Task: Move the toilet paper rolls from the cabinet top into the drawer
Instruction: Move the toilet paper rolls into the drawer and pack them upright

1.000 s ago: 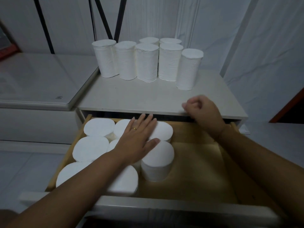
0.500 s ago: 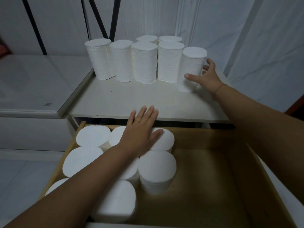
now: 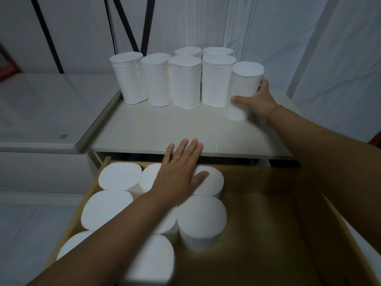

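Observation:
Several white toilet paper rolls stand upright in two rows at the back of the cabinet top. My right hand grips the rightmost roll, thumb in front and fingers behind it; the roll stands on the cabinet top. Below, the wooden drawer is pulled out, and several rolls stand packed in its left half. My left hand rests flat, fingers straight, on the tops of the back rolls in the drawer.
The drawer's right half is bare wood. A low white glossy surface adjoins the cabinet on the left. White walls with black diagonal bars rise behind the rolls, and pale floor lies left of the drawer.
My right hand rose from the cabinet's front edge to the rightmost roll and closed around it. My left hand stayed flat on the drawer rolls. The view shifted closer.

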